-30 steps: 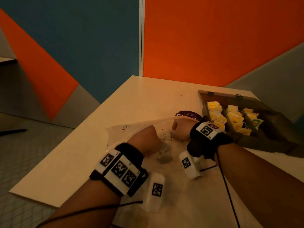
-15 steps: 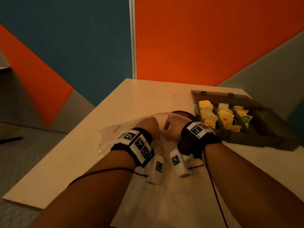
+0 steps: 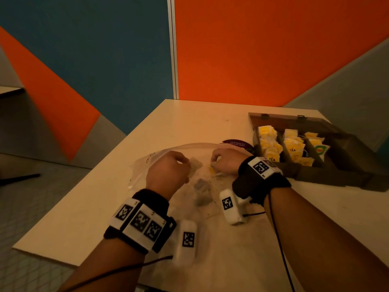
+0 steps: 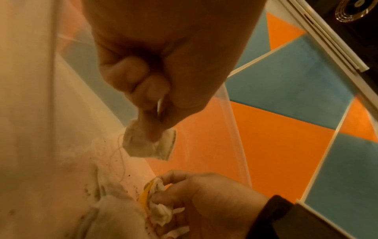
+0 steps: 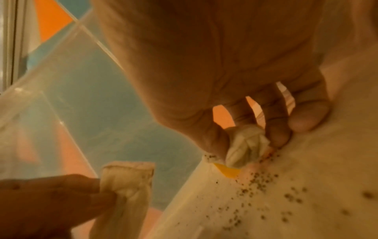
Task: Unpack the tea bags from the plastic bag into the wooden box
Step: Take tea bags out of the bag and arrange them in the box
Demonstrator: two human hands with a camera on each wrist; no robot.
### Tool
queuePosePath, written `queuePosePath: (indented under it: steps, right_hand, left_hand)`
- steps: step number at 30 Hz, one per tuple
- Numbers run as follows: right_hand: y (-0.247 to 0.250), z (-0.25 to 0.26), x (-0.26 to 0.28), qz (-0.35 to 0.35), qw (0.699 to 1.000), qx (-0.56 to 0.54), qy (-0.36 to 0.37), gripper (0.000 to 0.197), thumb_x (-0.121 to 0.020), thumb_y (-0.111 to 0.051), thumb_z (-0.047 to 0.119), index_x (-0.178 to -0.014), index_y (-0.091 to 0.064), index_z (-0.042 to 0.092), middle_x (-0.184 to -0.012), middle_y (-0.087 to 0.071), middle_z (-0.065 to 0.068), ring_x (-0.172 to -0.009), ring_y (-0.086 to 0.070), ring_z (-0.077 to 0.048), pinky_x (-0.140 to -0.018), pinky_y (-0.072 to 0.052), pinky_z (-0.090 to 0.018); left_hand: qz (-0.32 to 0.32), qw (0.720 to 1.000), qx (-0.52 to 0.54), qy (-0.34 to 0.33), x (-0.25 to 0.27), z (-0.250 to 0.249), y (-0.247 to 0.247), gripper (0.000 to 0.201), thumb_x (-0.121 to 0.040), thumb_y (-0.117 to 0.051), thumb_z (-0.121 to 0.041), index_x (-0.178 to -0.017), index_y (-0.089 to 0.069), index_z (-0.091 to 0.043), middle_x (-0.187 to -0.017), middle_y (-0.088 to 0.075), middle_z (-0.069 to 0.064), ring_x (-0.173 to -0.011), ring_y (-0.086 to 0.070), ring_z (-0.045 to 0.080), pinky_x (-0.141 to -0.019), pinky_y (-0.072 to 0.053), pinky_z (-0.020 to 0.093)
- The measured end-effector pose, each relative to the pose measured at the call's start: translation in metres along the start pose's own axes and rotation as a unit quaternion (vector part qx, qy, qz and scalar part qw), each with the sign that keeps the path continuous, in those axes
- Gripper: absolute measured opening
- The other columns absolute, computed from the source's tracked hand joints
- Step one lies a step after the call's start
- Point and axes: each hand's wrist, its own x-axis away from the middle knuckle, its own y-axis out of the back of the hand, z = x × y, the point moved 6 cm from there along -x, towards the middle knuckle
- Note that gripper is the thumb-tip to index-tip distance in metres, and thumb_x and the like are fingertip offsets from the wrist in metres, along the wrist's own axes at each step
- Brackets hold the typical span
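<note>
Hands drawn apart, loose tea bags between, wooden box rightward

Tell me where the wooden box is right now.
In the head view the open dark wooden box sits on the white table at the right, just beyond the right hand, its compartments holding yellow-tagged tea bags.

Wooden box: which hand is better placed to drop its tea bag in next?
Right, probably. The right hand pinches a crumpled tea bag and lies nearer the wooden box, which is open on that side. The left hand also pinches a flat tea bag but would cross over.
</note>
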Motion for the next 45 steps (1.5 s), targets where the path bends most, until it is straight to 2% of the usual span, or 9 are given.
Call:
queuePosePath:
  steps: [7,10,14,22,26,29,33,40,45]
  right_hand:
    - [-0.005,-0.014,0.013,-0.084,0.96,-0.266,0.001,0.015,-0.083,-0.061,0.016,-0.086,-0.075,0.022,-0.089,-0.067,0.002,-0.08,-0.059,-0.018,-0.071,-0.049,-0.036]
    - [-0.014,-0.019,0.016,-0.066,0.904,-0.421,-0.027,0.018,-0.084,-0.05,0.001,-0.077,-0.067,0.004,-0.079,-0.06,-0.023,-0.069,-0.052,-0.031,-0.062,-0.042,-0.039]
    - [-0.02,-0.021,0.025,-0.047,0.801,-0.593,-0.065,0.029,-0.092,-0.048,0.023,-0.092,-0.068,0.003,-0.08,-0.066,-0.015,-0.064,-0.056,-0.022,-0.056,-0.043,-0.031]
    - [-0.016,-0.019,0.024,-0.095,0.92,-0.381,-0.009,0.03,-0.077,-0.061,-0.005,-0.1,-0.07,0.012,-0.105,-0.067,-0.006,-0.096,-0.065,-0.028,-0.083,-0.056,-0.053]
    - [-0.006,-0.01,0.028,-0.111,0.968,-0.222,0.036,0.011,-0.075,-0.066,0.044,-0.081,-0.069,0.036,-0.099,-0.066,0.012,-0.096,-0.06,-0.009,-0.09,-0.051,-0.038]
    - [-0.014,-0.008,0.029,-0.036,0.997,-0.049,0.045,0.06,-0.05,-0.057,0.079,-0.094,-0.068,0.04,-0.093,-0.065,0.015,-0.093,-0.059,-0.007,-0.086,-0.05,-0.032]
    - [-0.032,-0.01,0.025,0.052,0.996,-0.058,0.039,0.038,-0.062,-0.079,0.051,-0.093,-0.06,0.039,-0.092,-0.062,0.011,-0.092,-0.06,-0.014,-0.087,-0.051,-0.037]
    - [-0.012,-0.018,0.022,-0.078,0.994,-0.049,0.054,0.032,-0.076,-0.053,0.064,-0.061,-0.06,0.037,-0.079,-0.06,0.016,-0.085,-0.057,-0.012,-0.085,-0.048,-0.038]
    - [-0.015,-0.005,0.031,-0.005,0.891,-0.454,0.005,0.014,-0.089,-0.063,0.018,-0.076,-0.062,0.021,-0.077,-0.055,0.0,-0.066,-0.046,-0.014,-0.056,-0.037,-0.029]
  left_hand:
    - [0.043,0.974,0.213,0.061,0.003,0.009,-0.009,0.014,-0.089,-0.057,-0.01,-0.083,-0.07,-0.011,-0.081,-0.072,0.006,-0.06,-0.071,0.017,-0.051,-0.055,0.028]
    - [0.033,0.965,0.25,0.078,0.002,0.009,-0.009,0.016,-0.09,-0.063,-0.02,-0.083,-0.072,-0.008,-0.072,-0.073,0.005,-0.066,-0.072,0.023,-0.056,-0.058,0.032]
    - [0.014,0.963,0.264,0.058,0.0,0.012,-0.011,0.025,-0.082,-0.073,-0.026,-0.077,-0.072,-0.002,-0.072,-0.074,0.014,-0.067,-0.072,0.029,-0.065,-0.061,0.039]
    - [0.095,0.965,0.224,0.097,-0.005,0.029,-0.037,0.01,-0.082,-0.07,-0.001,-0.083,-0.061,-0.003,-0.074,-0.061,0.01,-0.062,-0.062,0.019,-0.05,-0.053,0.024]
    - [0.099,0.97,0.201,0.094,-0.009,0.031,-0.039,0.016,-0.086,-0.067,-0.002,-0.076,-0.06,-0.012,-0.079,-0.062,0.012,-0.066,-0.06,0.021,-0.06,-0.056,0.029]
    - [0.103,0.97,0.201,0.089,-0.01,0.031,-0.039,0.01,-0.088,-0.065,-0.005,-0.079,-0.061,-0.006,-0.076,-0.06,0.014,-0.063,-0.06,0.022,-0.063,-0.057,0.033]
    - [0.091,0.965,0.224,0.103,-0.013,0.029,-0.036,0.01,-0.089,-0.064,-0.013,-0.085,-0.063,-0.004,-0.08,-0.059,0.014,-0.066,-0.06,0.025,-0.068,-0.059,0.041]
    - [0.119,0.953,0.249,0.128,-0.012,0.033,-0.043,0.013,-0.091,-0.059,-0.014,-0.079,-0.06,-0.014,-0.086,-0.058,0.009,-0.07,-0.056,0.019,-0.056,-0.052,0.027]
    - [0.1,0.947,0.273,0.14,-0.011,0.03,-0.04,0.007,-0.088,-0.063,-0.023,-0.087,-0.065,-0.017,-0.093,-0.063,0.009,-0.07,-0.059,0.021,-0.056,-0.051,0.029]
